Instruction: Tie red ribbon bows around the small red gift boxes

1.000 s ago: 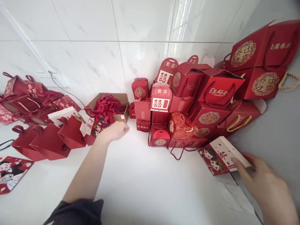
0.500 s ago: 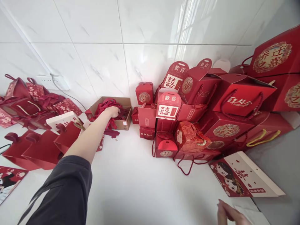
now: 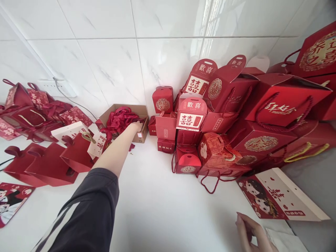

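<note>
My left hand [image 3: 137,126] reaches into the right side of a small cardboard box [image 3: 144,137] near the wall. Its fingers dip behind the box's front wall, so what they touch is hidden. Dark red ribbons [image 3: 121,119] lie heaped in the box to the left of the hand, some hanging over the front edge. At the lower right, my right hand [image 3: 253,232] is held over the white table, cut off by the picture's edge. The fingers are loosely bent and nothing shows between them. A flat card gift bag [image 3: 279,196] with two cartoon figures lies just beyond it.
Stacked red gift boxes [image 3: 262,140] with cord handles fill the right side. More red boxes [image 3: 49,164] stand at left, beside a printed card [image 3: 13,201]. A cable runs from the wall socket [image 3: 57,88] behind the cardboard box. White tiles back the table [image 3: 162,203].
My left hand has moved from the ribbon heap to the right side of the box, lower down. My right hand has come slightly further into view. The whole view has shifted a little.
</note>
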Available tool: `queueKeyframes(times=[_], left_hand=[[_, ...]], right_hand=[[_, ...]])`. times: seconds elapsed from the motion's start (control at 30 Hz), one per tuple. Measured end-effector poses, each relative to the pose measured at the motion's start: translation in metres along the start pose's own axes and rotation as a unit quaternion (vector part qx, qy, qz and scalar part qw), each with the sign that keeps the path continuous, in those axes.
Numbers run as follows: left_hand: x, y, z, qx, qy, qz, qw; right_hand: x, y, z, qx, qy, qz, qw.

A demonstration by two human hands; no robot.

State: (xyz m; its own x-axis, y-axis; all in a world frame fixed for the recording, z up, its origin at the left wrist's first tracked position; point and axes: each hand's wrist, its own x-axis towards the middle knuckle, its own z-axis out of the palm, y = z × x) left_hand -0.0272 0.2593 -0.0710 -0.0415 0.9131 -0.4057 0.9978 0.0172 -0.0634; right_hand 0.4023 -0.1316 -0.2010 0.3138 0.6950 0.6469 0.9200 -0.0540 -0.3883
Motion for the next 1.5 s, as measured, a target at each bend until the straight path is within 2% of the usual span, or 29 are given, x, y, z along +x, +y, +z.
queueKeyframes(times=[0.1, 0.2, 0.33, 0.43, 0.57, 0.67, 0.73, 0.77, 0.83, 0.97, 1.07, 1.13, 1.27, 1.43, 1.5], left_hand=[[-0.001, -0.006, -0.001, -0.005, 0.002, 0.005, 1.000], [-0.009, -0.026, -0.012, -0.013, 0.017, 0.023, 1.000], [-0.022, -0.058, -0.035, -0.034, 0.078, 0.046, 0.995], [-0.031, -0.074, -0.049, -0.041, 0.123, 0.051, 0.990], [-0.040, -0.079, -0.055, -0.026, 0.197, 0.008, 0.980], [-0.044, -0.072, -0.051, -0.006, 0.265, -0.040, 0.963], [-0.045, -0.064, -0.046, 0.008, 0.293, -0.044, 0.955], [-0.045, -0.059, -0.044, 0.013, 0.292, -0.034, 0.956], [-0.040, -0.047, -0.039, 0.016, 0.247, 0.003, 0.969], [-0.023, -0.025, -0.027, 0.024, 0.063, 0.047, 0.997], [-0.010, -0.017, -0.015, 0.039, -0.016, 0.032, 0.999], [-0.004, -0.017, -0.008, 0.046, -0.021, 0.028, 0.998], [0.003, -0.028, -0.002, 0.047, 0.021, 0.035, 0.998], [0.001, -0.056, -0.018, 0.013, 0.102, 0.035, 0.994], [-0.001, -0.066, -0.026, -0.007, 0.114, 0.033, 0.993]], right_hand=[[-0.002, 0.009, 0.000, 0.026, -0.039, 0.048, 0.998], [-0.002, 0.013, -0.002, 0.039, -0.065, 0.086, 0.993], [-0.001, 0.016, -0.001, 0.050, -0.084, 0.099, 0.990], [-0.002, 0.019, 0.002, 0.044, -0.091, 0.104, 0.989], [-0.004, 0.022, 0.003, 0.041, -0.098, 0.102, 0.989], [-0.002, 0.022, 0.003, 0.044, -0.102, 0.098, 0.989], [-0.001, 0.021, 0.002, 0.043, -0.104, 0.102, 0.988], [-0.001, 0.021, 0.002, 0.042, -0.105, 0.107, 0.988], [0.000, 0.022, 0.003, 0.041, -0.112, 0.116, 0.986], [-0.002, 0.025, 0.005, 0.043, -0.127, 0.124, 0.983], [-0.002, 0.028, 0.007, 0.043, -0.130, 0.120, 0.983], [-0.002, 0.029, 0.008, 0.047, -0.132, 0.120, 0.983], [0.000, 0.029, 0.008, 0.060, -0.135, 0.130, 0.980], [0.003, 0.026, 0.006, 0.063, -0.152, 0.134, 0.977], [0.004, 0.025, 0.005, 0.054, -0.157, 0.136, 0.977]])
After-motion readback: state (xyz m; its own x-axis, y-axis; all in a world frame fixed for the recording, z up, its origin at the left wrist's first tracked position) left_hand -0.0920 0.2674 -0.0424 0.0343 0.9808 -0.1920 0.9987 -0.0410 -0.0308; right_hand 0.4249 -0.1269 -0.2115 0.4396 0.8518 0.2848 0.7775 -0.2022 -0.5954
